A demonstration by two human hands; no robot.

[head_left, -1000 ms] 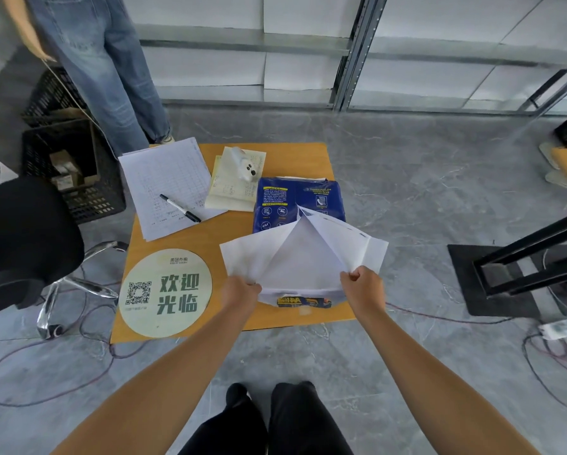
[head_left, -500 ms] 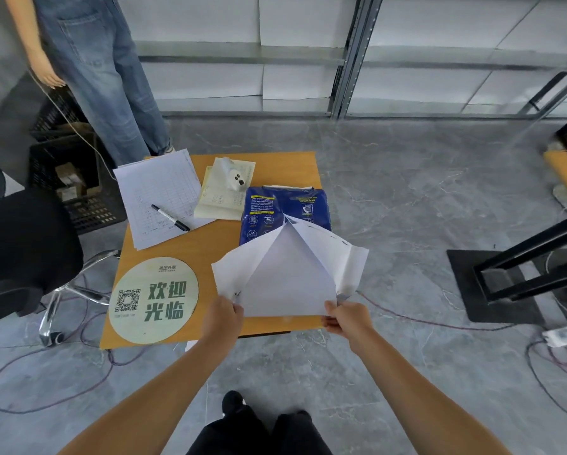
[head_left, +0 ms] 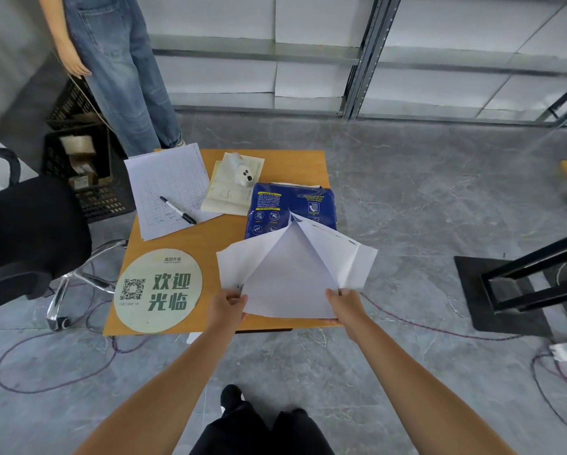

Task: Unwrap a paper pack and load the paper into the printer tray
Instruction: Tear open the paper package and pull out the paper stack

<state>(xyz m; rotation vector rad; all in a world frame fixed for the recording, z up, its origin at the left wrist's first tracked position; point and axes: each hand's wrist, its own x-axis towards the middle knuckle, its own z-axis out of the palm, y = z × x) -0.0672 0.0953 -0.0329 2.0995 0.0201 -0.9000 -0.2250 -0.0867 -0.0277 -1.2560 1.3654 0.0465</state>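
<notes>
We see both hands at the near edge of a small orange surface (head_left: 229, 234), each pinching a lower corner of an opened white wrapper (head_left: 292, 277). The left hand (head_left: 227, 307) is closed on the wrapper's near left corner, thumb on top; the right hand (head_left: 345, 303) is clamped on the near right corner. The wrapper's flaps spread out to either side and rise to a peak in the middle, its white inner face turned toward us. It covers the near right part of the surface, and we cannot tell what lies under it. Just behind it a blue paper pack (head_left: 292, 205) lies flat, its near end hidden by the wrapper's peak. To the left, a round sign (head_left: 159, 290) with a QR code rests on the near left corner. Farther back lie a printed sheet (head_left: 168, 188) with a black pen (head_left: 178, 210) on it, and a notepad (head_left: 232, 185) carrying a small white object (head_left: 242, 167).
</notes>
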